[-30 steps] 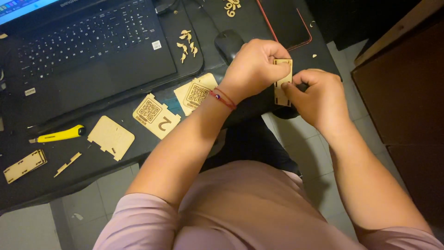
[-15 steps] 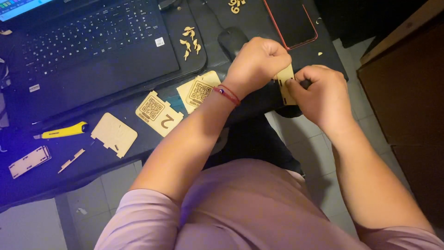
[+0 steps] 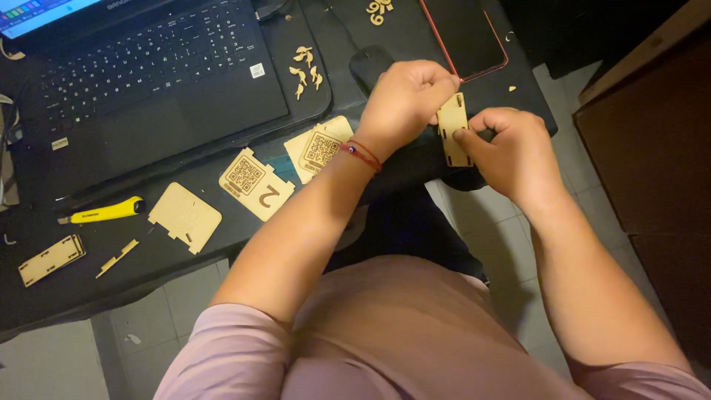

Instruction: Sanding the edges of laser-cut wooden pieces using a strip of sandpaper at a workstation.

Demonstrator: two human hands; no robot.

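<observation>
From the head view, both hands meet over the near right part of the black bench (image 3: 89, 296), and between them stands a small slotted wooden panel (image 3: 452, 127), pale and thin, with its long axis running away from the person, nearly upright in the picture. The left hand (image 3: 404, 100) lies on the left of the panel and pinches its far end, its grip clamped on the top edge. The right hand (image 3: 511, 148) lies on the right and a little nearer the person, fingers closed on the panel's side toward its lower half. So the panel is held from both flanks, and neither hand is clearly closer; both touch it. Left of the panel, flat on the bench, lie two square wooden plates with printed code patterns (image 3: 255, 184), a plain wooden piece (image 3: 185, 216) beyond them, then a yellow utility knife (image 3: 104, 212). Far left of the panel sits a laptop (image 3: 148, 67); just beyond the panel lies a dark phone with a red rim (image 3: 463, 33).
</observation>
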